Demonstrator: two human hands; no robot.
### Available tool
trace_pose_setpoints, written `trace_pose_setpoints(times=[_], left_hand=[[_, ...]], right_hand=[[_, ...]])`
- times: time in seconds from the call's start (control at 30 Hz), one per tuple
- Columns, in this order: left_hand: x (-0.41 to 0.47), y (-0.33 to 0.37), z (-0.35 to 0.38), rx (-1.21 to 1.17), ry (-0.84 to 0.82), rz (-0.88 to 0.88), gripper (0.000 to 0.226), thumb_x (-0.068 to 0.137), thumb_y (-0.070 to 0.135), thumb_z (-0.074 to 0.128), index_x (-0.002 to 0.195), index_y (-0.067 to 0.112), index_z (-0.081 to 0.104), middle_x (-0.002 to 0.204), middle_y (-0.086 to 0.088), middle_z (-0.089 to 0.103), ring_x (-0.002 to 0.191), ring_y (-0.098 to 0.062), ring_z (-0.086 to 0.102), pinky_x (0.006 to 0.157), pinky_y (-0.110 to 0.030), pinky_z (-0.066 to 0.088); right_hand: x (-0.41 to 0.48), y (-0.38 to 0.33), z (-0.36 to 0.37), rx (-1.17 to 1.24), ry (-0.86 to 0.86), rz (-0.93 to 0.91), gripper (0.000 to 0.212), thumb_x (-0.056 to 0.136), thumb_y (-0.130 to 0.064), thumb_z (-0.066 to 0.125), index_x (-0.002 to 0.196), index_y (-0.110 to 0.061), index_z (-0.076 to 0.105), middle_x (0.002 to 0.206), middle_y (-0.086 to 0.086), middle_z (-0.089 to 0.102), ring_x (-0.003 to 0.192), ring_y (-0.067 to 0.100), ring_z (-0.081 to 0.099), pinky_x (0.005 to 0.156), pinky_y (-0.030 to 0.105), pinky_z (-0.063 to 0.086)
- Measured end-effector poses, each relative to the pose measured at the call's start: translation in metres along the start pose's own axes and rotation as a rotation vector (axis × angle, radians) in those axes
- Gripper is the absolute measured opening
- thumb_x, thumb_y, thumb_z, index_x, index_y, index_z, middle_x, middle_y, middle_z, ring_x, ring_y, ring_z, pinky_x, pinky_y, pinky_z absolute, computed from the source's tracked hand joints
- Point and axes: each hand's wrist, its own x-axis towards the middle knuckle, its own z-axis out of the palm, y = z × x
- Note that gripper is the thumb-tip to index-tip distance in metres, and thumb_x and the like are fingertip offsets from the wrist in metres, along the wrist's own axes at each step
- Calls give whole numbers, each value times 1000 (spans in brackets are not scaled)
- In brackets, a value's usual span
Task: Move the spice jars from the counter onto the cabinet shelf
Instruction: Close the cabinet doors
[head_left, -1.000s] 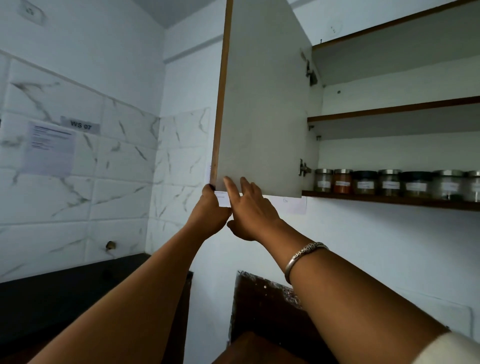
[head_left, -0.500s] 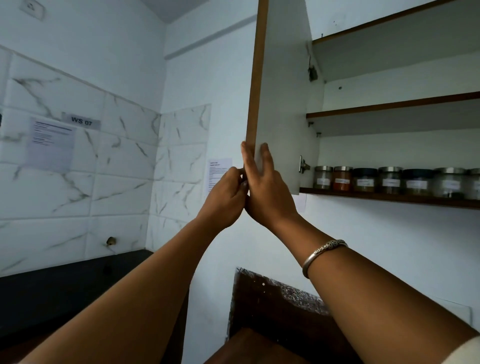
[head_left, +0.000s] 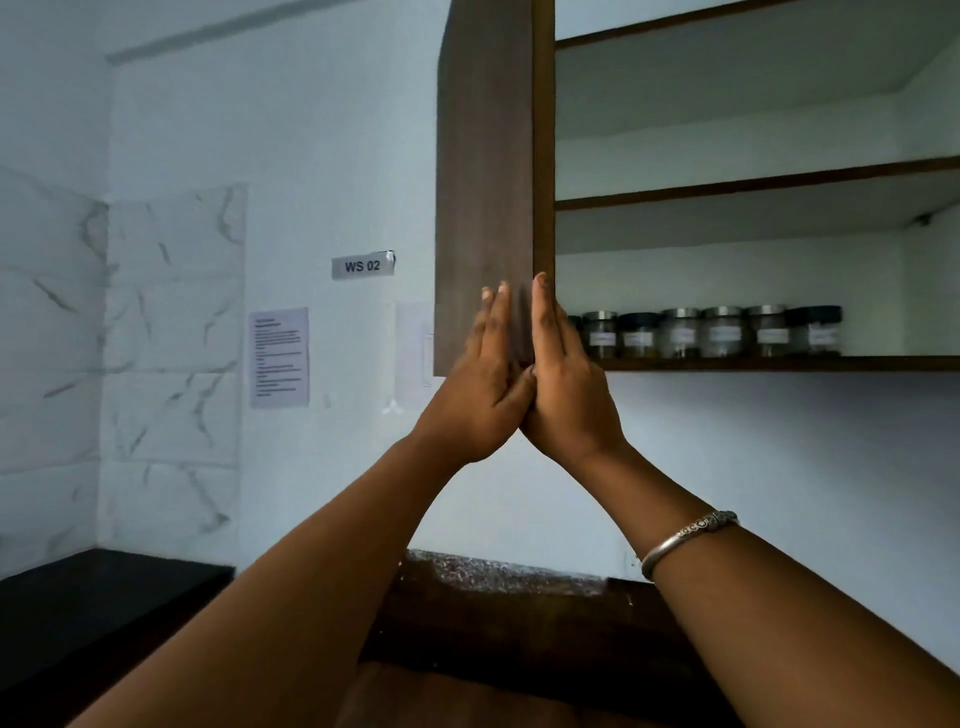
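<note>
Several glass spice jars with metal or dark lids and white labels stand in a row on the lowest cabinet shelf. The brown cabinet door shows its outer face and stands partly open at the cabinet's left side. My left hand lies flat on the door's outer face near its lower corner. My right hand presses flat against the door's free edge from the inner side. The door's corner is clamped between the two hands. My right hand hides the leftmost jars.
Two upper shelves hold nothing in view. A black counter runs along the left wall, and a dark brown surface lies below my arms. A printed sheet and a "WS 02" label hang on the wall.
The door has swung to the right, from showing its pale inner face to showing its brown outer face. Both hands moved right with its lower corner, and my view turned right.
</note>
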Motion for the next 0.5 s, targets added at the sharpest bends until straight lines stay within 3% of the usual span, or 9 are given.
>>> trace_pose_setpoints(times=[0.07,0.13,0.23,0.37,0.5], left_hand=[[15,10,27,-102,28,-47,82,92,29,48,147,23,-13,158,0,-8,146,-18,-2,119,-41,14],[30,20,56,-134,43,-89,90,88,23,55,147,26,-13,158,0,-10,146,-21,-4,118,-46,13],[52,29,97,-24,18,-89,89,88,20,53,147,31,-13,157,2,-15,145,-26,-10,116,-50,9],[82,33,151,106,-35,-135,88,88,28,50,145,36,-16,156,0,-19,144,-31,-14,113,-57,4],[104,22,197,142,-98,-218,88,88,42,49,143,38,-19,155,1,-23,143,-32,-14,111,-59,3]], right_hand=[[-8,25,-12,-79,10,46,80,89,-24,56,149,-16,5,151,12,32,110,35,59,75,41,54],[-16,52,-23,-131,9,84,78,91,-27,54,149,-18,3,149,12,35,108,35,60,74,41,55],[-24,91,-34,-134,-13,173,79,93,-29,52,149,-25,-4,153,7,28,115,31,56,85,39,52],[-27,139,-42,50,-73,322,71,96,-30,44,148,-36,-5,154,3,27,129,27,45,101,43,45],[-27,188,-40,-49,-72,365,72,88,-18,53,147,-26,11,138,8,46,121,24,50,96,35,47]])
